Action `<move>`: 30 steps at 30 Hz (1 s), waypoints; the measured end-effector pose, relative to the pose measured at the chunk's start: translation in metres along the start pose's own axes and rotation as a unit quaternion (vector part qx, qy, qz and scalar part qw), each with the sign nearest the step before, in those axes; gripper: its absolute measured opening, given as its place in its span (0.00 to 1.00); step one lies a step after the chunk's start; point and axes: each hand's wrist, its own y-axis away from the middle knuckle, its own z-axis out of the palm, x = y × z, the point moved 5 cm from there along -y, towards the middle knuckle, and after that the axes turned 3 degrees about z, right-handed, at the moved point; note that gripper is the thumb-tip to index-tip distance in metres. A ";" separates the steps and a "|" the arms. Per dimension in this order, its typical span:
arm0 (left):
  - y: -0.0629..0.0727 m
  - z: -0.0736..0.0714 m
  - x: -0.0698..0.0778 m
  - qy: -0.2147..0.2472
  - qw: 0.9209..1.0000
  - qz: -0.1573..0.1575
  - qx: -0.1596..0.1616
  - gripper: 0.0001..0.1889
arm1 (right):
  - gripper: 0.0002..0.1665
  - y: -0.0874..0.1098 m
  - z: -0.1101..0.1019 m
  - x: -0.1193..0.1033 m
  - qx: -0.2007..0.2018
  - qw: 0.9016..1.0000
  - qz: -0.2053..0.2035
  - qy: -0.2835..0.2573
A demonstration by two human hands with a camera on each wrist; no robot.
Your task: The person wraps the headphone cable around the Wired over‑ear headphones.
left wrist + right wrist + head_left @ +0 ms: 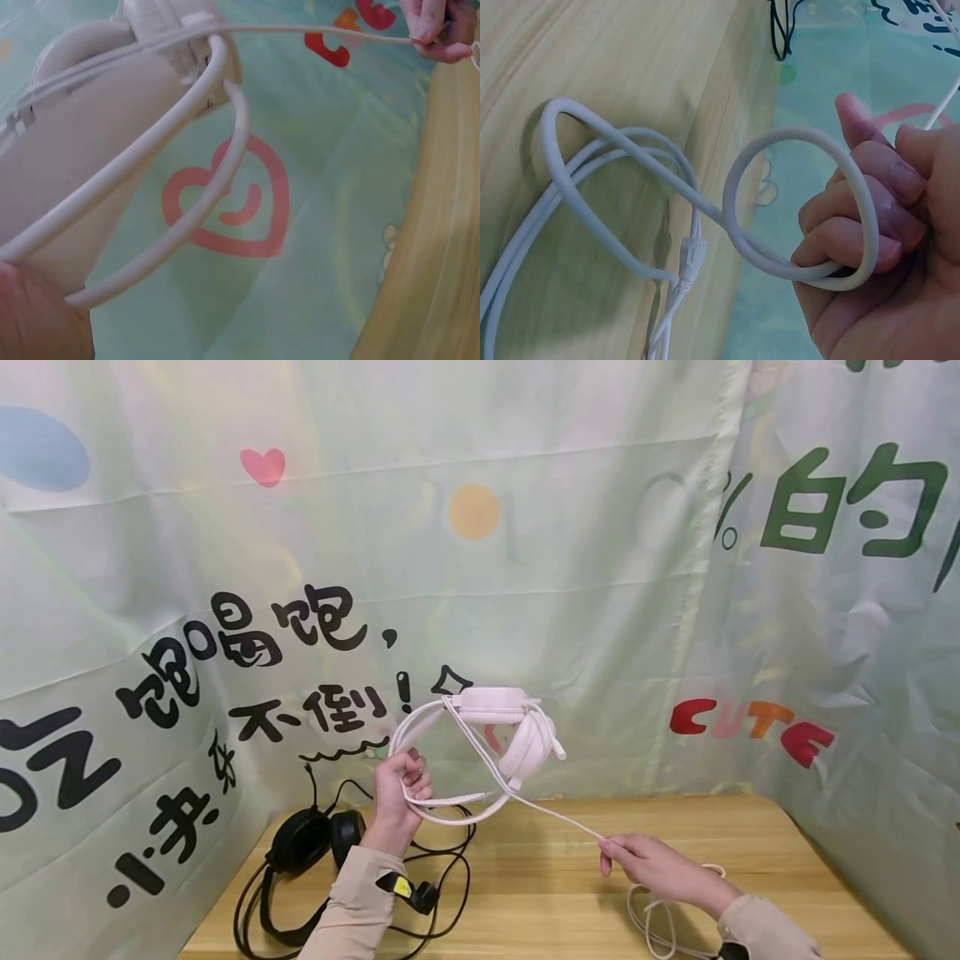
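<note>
A white headset (493,703) hangs in the air above the table, its headband gripped by my left hand (397,789). Its two ear cups point away to the right, and a short white stub sticks out near the lower cup. White cable (558,815) wraps across the headset and runs taut to my right hand (651,862), whose curled fingers hold it. Seen from the right wrist, the cable (622,142) leaves the fingers in a loop and trails onto the table, with a small rectangular piece (693,257) on it. Only a bit of the left hand (37,315) shows in its wrist view.
A black headset (300,843) with a tangled black cable (465,868) lies on the left of the wooden table (555,877). Loose white cable coils (652,918) rest on the table below the right forearm. Printed cloth (570,568) hangs behind and at both sides.
</note>
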 end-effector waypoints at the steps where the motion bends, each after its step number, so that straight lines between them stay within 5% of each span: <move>1: 0.001 0.001 0.000 0.001 1.000 -0.001 -0.015 0.12 | 0.24 0.000 -0.001 0.001 0.002 1.000 0.003 0.003; 6: 0.005 0.003 -0.004 0.004 0.995 -0.021 -0.093 0.14 | 0.25 0.001 -0.003 0.006 0.017 0.999 0.022 0.030; 14: 0.012 0.009 -0.007 -0.017 0.984 -0.025 -0.174 0.14 | 0.26 0.002 -0.011 0.007 0.060 0.994 0.047 0.082; 23: 0.016 0.021 -0.010 -0.036 0.959 -0.037 -0.279 0.14 | 0.26 -0.004 -0.018 0.000 0.091 0.986 0.059 0.126; 30: 0.020 0.029 -0.015 -0.062 0.944 -0.049 -0.320 0.13 | 0.19 -0.019 -0.025 -0.006 0.104 0.982 0.042 0.155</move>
